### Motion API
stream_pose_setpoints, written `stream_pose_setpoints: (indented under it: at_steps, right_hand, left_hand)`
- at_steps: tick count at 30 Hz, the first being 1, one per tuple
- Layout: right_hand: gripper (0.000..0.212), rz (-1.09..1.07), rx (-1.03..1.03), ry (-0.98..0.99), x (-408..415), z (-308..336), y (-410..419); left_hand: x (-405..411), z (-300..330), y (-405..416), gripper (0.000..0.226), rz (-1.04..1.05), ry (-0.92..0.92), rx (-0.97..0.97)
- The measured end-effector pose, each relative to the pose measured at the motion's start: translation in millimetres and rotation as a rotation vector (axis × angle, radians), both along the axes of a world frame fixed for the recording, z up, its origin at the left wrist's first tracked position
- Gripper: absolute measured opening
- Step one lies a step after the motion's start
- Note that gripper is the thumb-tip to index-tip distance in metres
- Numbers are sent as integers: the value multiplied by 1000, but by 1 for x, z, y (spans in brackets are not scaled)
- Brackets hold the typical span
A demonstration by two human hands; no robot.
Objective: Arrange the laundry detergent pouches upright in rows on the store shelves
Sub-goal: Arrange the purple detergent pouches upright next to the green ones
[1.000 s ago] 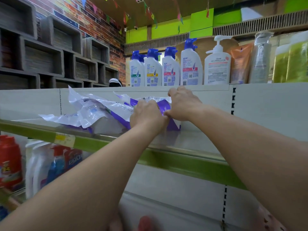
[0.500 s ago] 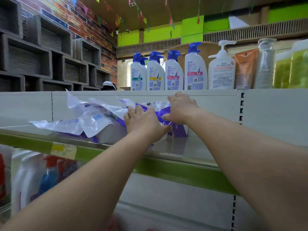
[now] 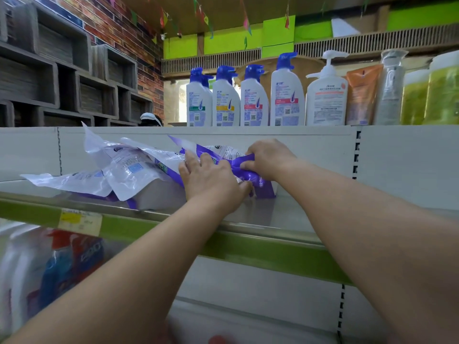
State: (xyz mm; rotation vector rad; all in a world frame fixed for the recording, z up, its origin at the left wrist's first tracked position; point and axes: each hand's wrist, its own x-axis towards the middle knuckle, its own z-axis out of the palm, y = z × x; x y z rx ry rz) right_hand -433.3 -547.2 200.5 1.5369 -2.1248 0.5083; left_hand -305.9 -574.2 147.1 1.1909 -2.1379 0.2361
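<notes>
- The purple pouch (image 3: 250, 170) stands at the right end of the pile, crumpled and leaning on the shelf (image 3: 260, 214).
- The white-and-purple pouches (image 3: 129, 170) lie slumped and overlapping to its left, none upright, one flat at the far left.

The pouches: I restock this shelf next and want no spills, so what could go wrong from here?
1. The pouches to the left lie slumped on one another near the shelf front; working on the purple pouch may nudge them off the edge.
2. The right hand grips that pouch by its top while the left hand presses it; the soft pouch may fold instead of standing.
</notes>
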Motion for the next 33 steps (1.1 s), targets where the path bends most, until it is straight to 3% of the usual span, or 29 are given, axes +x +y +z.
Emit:
stream_pose_setpoints:
  at_steps: [8, 14, 20, 25, 27, 29, 31, 33]
  right_hand:
    - [22, -3, -14, -2, -5, -2, 16]
    - [26, -13, -90, -90, -22, 2, 45]
    - [30, 2, -313, -351, -42, 0, 74]
    - [26, 86, -577, -771, -55, -6, 96]
    - [23, 102, -666, -932, -62, -7, 103]
    - [20, 116, -737, -1077, -70, -7, 110]
    - [16, 132, -774, -1205, -77, -7, 116]
    - [14, 125, -796, -1296, -85, -9, 123]
  left_hand:
    - [1, -1, 1, 71, -2, 22, -15]
    - [0, 0, 4, 76, 6, 58, -8]
    - [-18, 5, 30, 71, -176, 275, 16]
    - [-45, 11, 59, 49, -381, 570, 94]
    - [-56, 13, 66, 37, -481, 691, 239]
    - [-68, 15, 67, 35, -560, 866, 503]
    - [-78, 19, 69, 58, -552, 1051, 823]
    - [-84, 20, 70, 65, -575, 1138, 1090]
